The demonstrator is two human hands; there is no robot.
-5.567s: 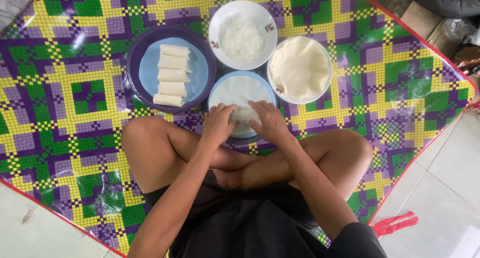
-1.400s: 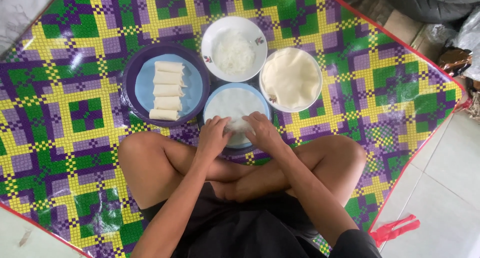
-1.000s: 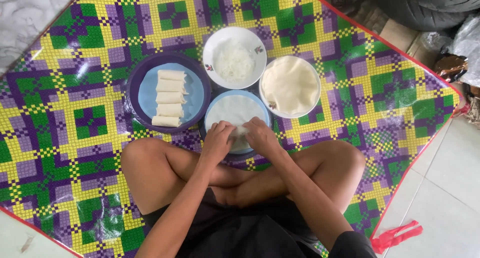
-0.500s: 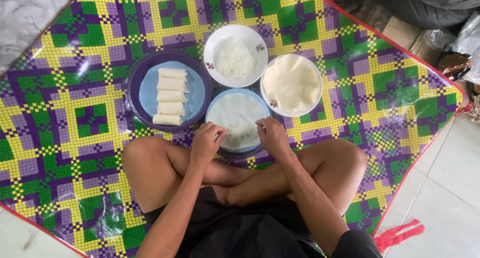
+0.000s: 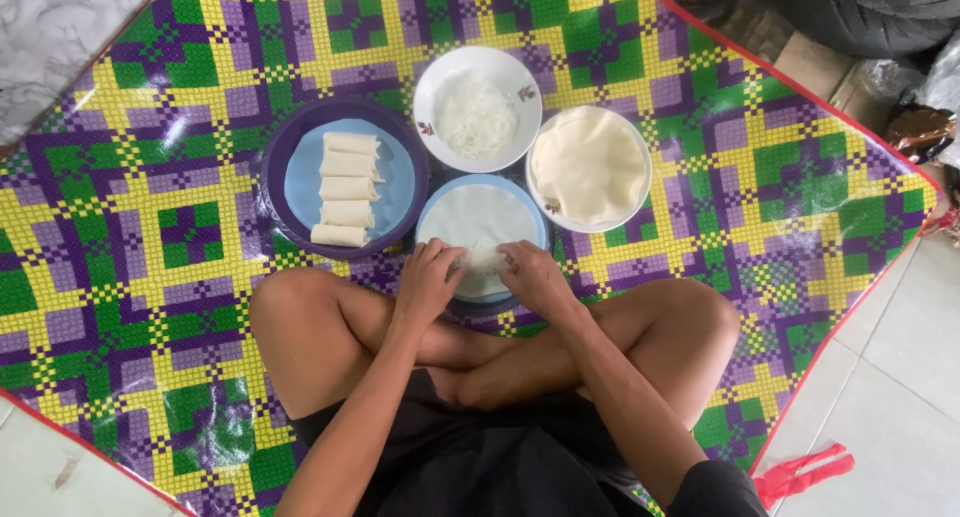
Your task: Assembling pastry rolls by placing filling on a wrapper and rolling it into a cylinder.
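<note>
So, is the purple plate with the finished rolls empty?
No, the purple plate holds five rolls stacked in a column.

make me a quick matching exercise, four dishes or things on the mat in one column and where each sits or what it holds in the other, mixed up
Things:
1. purple dish
2. white bowl
3. blue plate
4. plate of wrappers

Descriptions:
a. under both hands, holds one flat wrapper being folded
b. far right of the group, stacked with round pale sheets
c. farthest from the person, holds white shredded filling
d. on the left, holds five finished rolls

Pairs: 1-d, 2-c, 3-a, 4-b
</note>
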